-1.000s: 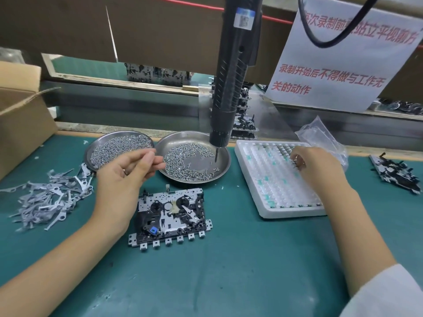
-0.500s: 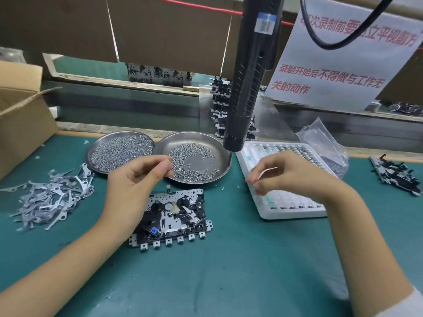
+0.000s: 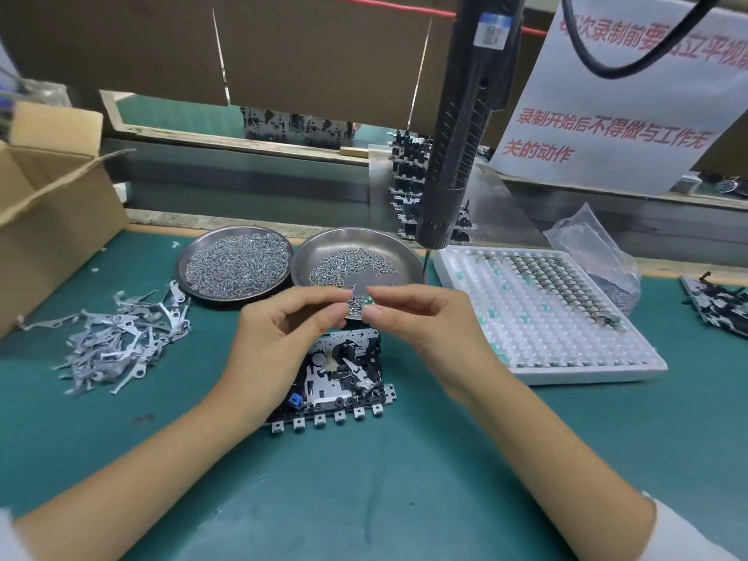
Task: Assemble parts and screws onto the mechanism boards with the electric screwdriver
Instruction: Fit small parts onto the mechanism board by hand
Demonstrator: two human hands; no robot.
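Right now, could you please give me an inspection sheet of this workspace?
Surface: green mat.
Job's things: mechanism board below the hands; two screw dishes; white parts tray; electric screwdriver hanging above.
Clutter: metal levers heaped left; cardboard box; plastic bag.
Grippers: left hand fingers curled, contents unclear; right hand pinches a small green part.
Cables: black cable, red line.
Surroundings: printed notice; stacked boards behind.
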